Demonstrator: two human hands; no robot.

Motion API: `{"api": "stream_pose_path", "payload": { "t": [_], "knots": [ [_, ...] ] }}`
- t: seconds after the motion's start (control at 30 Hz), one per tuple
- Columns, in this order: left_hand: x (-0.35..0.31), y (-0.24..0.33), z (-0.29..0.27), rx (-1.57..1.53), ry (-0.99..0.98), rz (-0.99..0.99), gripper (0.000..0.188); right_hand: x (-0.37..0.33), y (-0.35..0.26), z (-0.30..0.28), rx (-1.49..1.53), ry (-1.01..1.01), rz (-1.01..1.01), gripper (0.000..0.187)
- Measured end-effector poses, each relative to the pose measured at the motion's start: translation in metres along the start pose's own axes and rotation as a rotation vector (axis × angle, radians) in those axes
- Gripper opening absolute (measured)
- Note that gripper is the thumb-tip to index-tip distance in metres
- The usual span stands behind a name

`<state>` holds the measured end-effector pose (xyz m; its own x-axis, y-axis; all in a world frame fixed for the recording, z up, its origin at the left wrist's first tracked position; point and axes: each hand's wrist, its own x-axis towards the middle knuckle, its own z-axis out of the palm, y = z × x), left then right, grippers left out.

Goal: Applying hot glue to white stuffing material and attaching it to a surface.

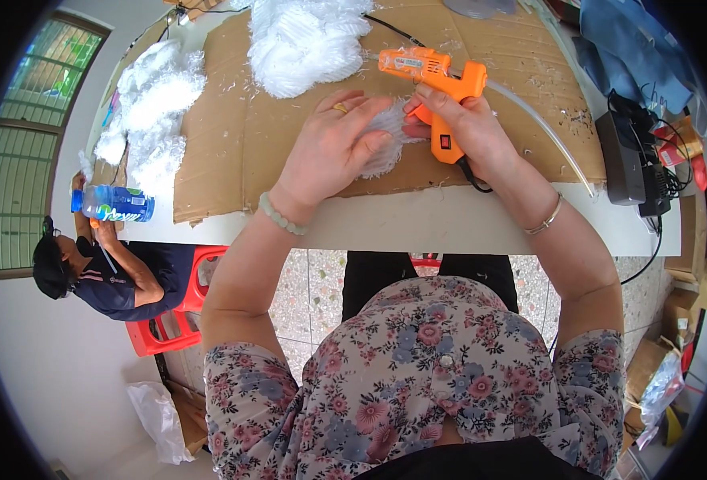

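An orange hot glue gun (441, 120) is gripped by my right hand (473, 132), its nozzle end pointing left and a long translucent glue stick (541, 120) trailing from its back. A small white fibrous piece (385, 148) with a ribbed surface lies between my hands over the cardboard (217, 152). My left hand (329, 148) has its fingers bent and its thumb against that piece, holding it. Part of the piece is hidden by my fingers. Beyond my hands sits a large heap of similar white pieces (305, 48).
Another white fluffy heap (157, 104) lies at the left. Beside it, a seated person (121, 272) has a hand near a blue-labelled bottle (113, 203). A black power box (621, 156) with cables stands at the right edge, near blue cloth (633, 56). White scraps dot the cardboard.
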<state>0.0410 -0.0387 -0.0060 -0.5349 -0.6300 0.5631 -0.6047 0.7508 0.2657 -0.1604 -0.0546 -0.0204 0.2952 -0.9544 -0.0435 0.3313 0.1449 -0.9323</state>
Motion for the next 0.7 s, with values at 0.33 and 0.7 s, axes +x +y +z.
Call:
{"api": "stream_pose_path", "payload": {
  "t": [0.33, 0.7],
  "knots": [
    [-0.009, 0.016, 0.003, 0.16, -0.124, 0.137, 0.038, -0.002, -0.006, 0.002, 0.01, 0.019, -0.034, 0.028],
    [-0.011, 0.025, 0.005, 0.26, -0.159, 0.142, 0.034, 0.01, -0.011, 0.023, -0.1, -0.042, -0.063, 0.027]
  ]
}}
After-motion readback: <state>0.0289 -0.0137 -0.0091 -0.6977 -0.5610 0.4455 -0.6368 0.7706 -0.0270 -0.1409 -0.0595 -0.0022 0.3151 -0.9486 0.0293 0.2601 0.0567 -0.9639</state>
